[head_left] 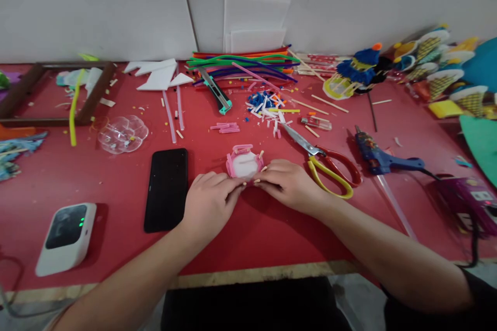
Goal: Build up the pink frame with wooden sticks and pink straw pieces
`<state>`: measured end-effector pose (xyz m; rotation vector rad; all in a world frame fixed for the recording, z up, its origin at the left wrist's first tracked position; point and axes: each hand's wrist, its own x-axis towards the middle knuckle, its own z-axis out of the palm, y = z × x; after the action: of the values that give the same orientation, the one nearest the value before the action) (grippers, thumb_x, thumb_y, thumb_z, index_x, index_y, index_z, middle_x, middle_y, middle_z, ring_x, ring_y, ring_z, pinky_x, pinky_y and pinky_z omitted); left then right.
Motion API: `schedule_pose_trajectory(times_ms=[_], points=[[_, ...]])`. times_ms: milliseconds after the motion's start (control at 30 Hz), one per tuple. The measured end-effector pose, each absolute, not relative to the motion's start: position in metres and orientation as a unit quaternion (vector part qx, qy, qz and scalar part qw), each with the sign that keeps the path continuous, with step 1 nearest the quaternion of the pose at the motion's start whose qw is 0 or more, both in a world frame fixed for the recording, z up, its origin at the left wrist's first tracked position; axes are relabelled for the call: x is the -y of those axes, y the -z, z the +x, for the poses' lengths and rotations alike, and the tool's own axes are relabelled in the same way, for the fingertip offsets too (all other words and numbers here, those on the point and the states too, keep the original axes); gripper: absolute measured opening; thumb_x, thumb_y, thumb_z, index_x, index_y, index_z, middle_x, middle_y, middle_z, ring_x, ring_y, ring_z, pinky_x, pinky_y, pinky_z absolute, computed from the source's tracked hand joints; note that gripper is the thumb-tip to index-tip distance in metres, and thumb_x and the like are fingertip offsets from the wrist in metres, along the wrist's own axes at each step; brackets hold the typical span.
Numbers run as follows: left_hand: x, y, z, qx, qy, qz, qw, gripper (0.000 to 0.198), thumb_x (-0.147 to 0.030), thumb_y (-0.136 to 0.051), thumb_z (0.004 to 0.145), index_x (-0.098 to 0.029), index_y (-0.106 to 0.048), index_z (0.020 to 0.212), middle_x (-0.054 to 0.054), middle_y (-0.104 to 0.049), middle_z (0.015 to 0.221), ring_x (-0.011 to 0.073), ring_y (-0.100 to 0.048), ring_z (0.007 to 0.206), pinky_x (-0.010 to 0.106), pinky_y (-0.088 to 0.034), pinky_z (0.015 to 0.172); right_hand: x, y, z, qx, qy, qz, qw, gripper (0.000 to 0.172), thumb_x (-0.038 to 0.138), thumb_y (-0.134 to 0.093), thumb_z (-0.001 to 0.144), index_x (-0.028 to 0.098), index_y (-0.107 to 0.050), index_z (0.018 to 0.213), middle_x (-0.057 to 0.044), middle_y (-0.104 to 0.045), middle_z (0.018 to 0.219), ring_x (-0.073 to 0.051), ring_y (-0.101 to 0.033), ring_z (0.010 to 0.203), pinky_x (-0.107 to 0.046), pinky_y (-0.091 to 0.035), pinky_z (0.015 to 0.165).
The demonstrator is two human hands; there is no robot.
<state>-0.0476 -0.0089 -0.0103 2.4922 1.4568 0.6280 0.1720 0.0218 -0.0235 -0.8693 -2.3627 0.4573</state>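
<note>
A small ring-shaped pink craft piece [229,164] with a white base lies on the red table in front of me. Upright pink bits stand around its rim, with a pale stick end at the right. At its near edge my left hand [214,197] is closed, thumb and forefinger pinched together. My right hand [289,186] pinches the same edge from the other side, close to the left fingertips. Small pale tips poke out at both pinches; the fingers hide most of that edge. Short pink straw pieces [225,128] lie just beyond it.
Scissors [330,163] and a blue glue gun [375,152] lie to the right. A black phone [166,189] and a white device [67,238] are at the left. Behind are a cutter knife [215,90], cut bits [266,103], coloured pipe cleaners [240,64] and a clear flower-shaped tray [123,134].
</note>
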Motion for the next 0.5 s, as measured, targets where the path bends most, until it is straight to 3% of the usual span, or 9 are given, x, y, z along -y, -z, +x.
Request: schedule_pose_trajectory(times_ms=[500], points=[[0.0083, 0.0041, -0.047, -0.514, -0.199, 0.826, 0.12, 0.02, -0.025, -0.056, 0.092, -0.024, -0.076, 0.094, 0.001, -0.068, 0.064, 0.0182, -0.057, 0.062, 0.031, -0.041, 0.063, -0.0186, 0.021, 0.1671, 0.869, -0.194, -0.344, 0.298, 0.017, 0.019, -0.056, 0.093, 0.02, -0.073, 0.097, -0.003, -0.074, 0.079, -0.015, -0.064, 0.07, -0.027, -0.045, 0.067]])
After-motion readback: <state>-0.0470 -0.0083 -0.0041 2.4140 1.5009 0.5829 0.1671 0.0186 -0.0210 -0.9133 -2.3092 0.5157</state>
